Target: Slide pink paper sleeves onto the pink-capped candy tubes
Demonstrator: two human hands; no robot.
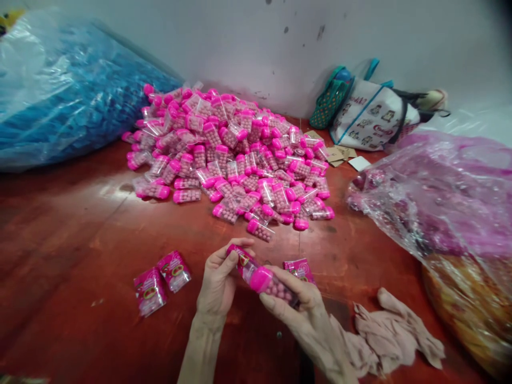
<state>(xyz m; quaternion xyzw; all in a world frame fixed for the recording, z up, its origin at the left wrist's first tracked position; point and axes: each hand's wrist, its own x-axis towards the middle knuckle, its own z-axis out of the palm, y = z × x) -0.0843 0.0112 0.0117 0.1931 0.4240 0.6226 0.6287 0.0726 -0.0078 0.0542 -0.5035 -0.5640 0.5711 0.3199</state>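
My left hand [219, 277] pinches a pink printed plastic sleeve [242, 259] near the centre. In my right hand [300, 306] is a clear bottle of pink balls with a pink cap [272, 285], its capped end at the sleeve's lower end. Whether the cap is inside the sleeve cannot be made out. Two pink printed packets [150, 291] lie on the red surface to the left. Another pink packet [299, 269] is partly hidden behind my right hand. Beyond my hands rises a large pile of similar bottles [236, 154].
A big bag of blue pieces [76, 90] stands at the left. At the right lies a clear bag with pink contents [444, 186], and a pale cloth [394, 330] is in front of it. A printed tote bag [366, 114] leans against the back wall.
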